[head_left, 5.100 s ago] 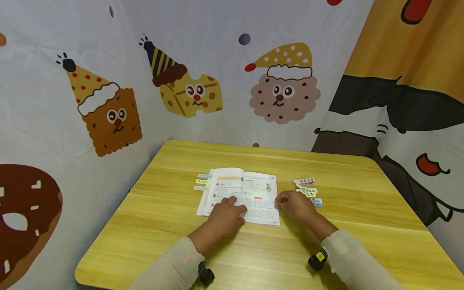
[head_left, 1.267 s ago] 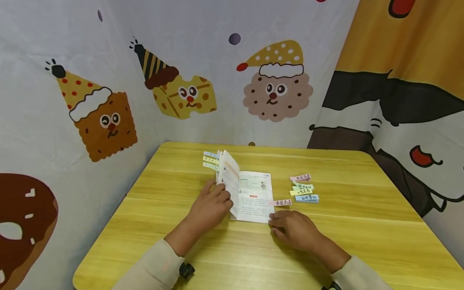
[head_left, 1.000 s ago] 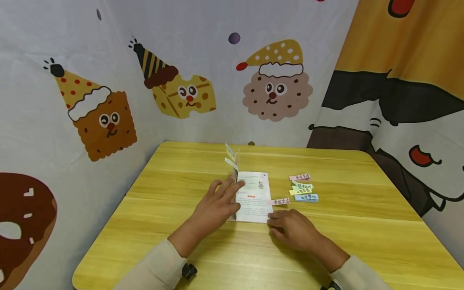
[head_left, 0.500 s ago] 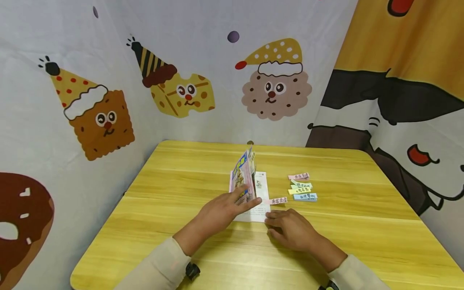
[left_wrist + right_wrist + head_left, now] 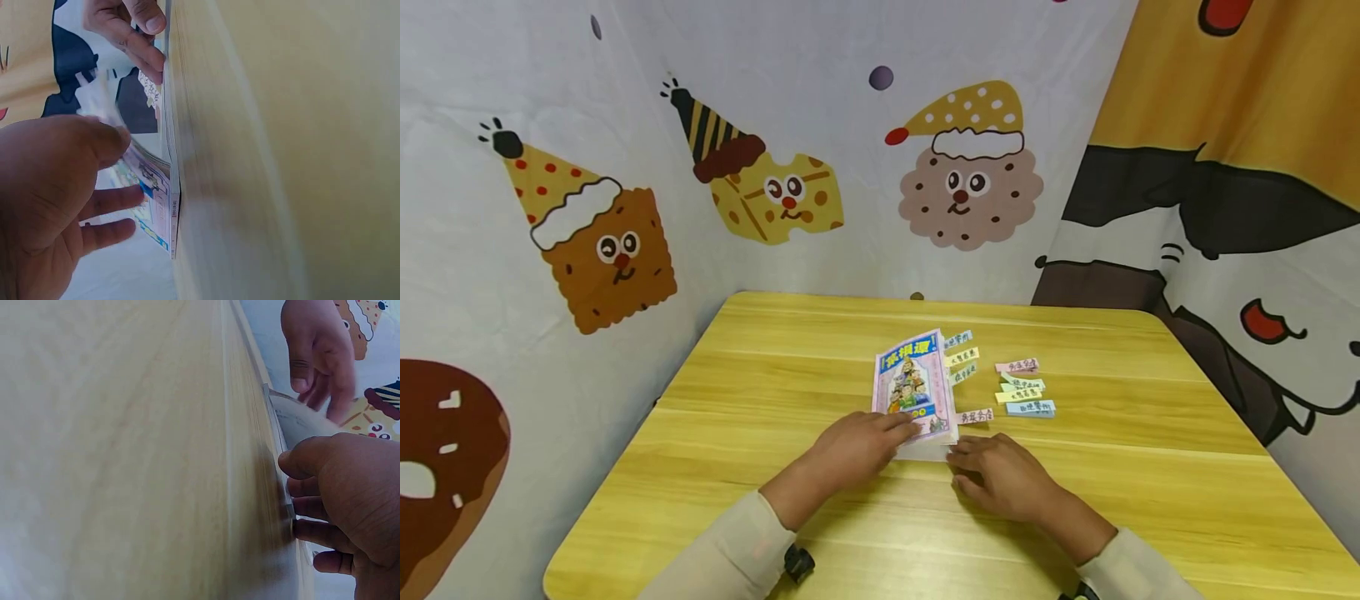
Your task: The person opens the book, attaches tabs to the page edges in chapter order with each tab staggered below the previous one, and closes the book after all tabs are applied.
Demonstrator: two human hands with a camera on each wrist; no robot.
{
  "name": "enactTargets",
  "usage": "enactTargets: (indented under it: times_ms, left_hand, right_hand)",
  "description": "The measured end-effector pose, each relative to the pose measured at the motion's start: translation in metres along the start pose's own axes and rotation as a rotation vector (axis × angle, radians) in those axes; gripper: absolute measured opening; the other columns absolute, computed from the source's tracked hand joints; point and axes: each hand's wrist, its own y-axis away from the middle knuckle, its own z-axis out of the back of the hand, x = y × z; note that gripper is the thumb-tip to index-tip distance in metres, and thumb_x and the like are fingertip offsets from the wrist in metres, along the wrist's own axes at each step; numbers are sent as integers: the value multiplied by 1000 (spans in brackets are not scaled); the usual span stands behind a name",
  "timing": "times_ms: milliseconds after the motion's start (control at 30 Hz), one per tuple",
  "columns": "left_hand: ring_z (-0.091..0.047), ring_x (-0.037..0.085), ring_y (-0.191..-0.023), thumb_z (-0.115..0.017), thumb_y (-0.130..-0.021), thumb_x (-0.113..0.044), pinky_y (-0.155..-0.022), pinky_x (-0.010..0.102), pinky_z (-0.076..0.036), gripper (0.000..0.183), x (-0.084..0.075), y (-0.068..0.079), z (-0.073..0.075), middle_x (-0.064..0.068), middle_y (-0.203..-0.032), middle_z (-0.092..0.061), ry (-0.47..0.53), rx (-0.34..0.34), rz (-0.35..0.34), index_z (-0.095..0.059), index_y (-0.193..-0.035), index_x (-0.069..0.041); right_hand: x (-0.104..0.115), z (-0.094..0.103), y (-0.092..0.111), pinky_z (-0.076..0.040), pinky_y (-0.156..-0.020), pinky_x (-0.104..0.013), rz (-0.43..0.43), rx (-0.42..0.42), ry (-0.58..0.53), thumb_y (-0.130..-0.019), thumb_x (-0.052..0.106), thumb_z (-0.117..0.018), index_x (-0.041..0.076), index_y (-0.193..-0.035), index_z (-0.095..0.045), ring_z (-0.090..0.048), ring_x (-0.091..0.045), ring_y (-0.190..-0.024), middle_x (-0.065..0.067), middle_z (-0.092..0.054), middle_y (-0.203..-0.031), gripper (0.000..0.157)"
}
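A paperback book with a pink-bordered, illustrated cover lies nearly closed on the table, its upper part a little raised above the page below. Blue, yellow and green handwritten sticky tabs stick out from its upper right edge, and a pink tab lower down. My left hand rests on the lower part of the cover with fingers extended; the left wrist view shows the thumb at the raised part's edge. My right hand touches the book's lower right corner, fingers loosely bent.
Several labelled sticky strips in pink, green, yellow and blue lie to the right of the book. The wooden table has rounded corners, and a cartoon-printed cloth hangs behind it.
The book's left part, with its tabs, has swung over to the right, bringing the cover on top. My left hand moved along with it; the right hand has stayed at the lower right corner.
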Motion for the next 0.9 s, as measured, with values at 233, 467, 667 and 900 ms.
enactTargets:
  times_ms: [233,467,667,900]
  left_hand:
    - [-50,18,-119,-59,-92,-33,-89,39,-44,37,-3,2,-3,-6,-137,-48,5,103,43,-56,-129,-28]
    - [-50,19,-119,-59,-92,-34,-88,40,-45,33,-4,2,-3,-7,-136,-49,14,126,42,-59,-125,-29]
    - [-50,20,-119,-58,-92,-35,-88,42,-45,32,-5,3,-4,-7,-137,-49,29,136,45,-59,-124,-30]
    - [-49,21,-121,-56,-93,-37,-91,43,-43,34,-7,3,-3,-7,-138,-47,27,174,50,-59,-126,-30]
  right_hand:
    - [2,-1,-1,-42,-88,-42,-10,-3,-5,-87,37,-63,18,-109,-72,-56,-21,-112,-3,-63,-119,31]
    - [1,-1,2,-43,-86,-44,-6,-12,-23,-86,35,-65,17,-114,-70,-55,-21,-114,-5,-59,-125,34]
    - [1,0,6,-42,-88,-47,-27,3,-32,-86,37,-65,18,-118,-68,-51,-23,-118,-6,-57,-128,37]
    - [0,6,9,-39,-93,-49,-34,-16,-65,-86,34,-65,16,-109,-71,-52,-25,-117,-7,-59,-124,29]
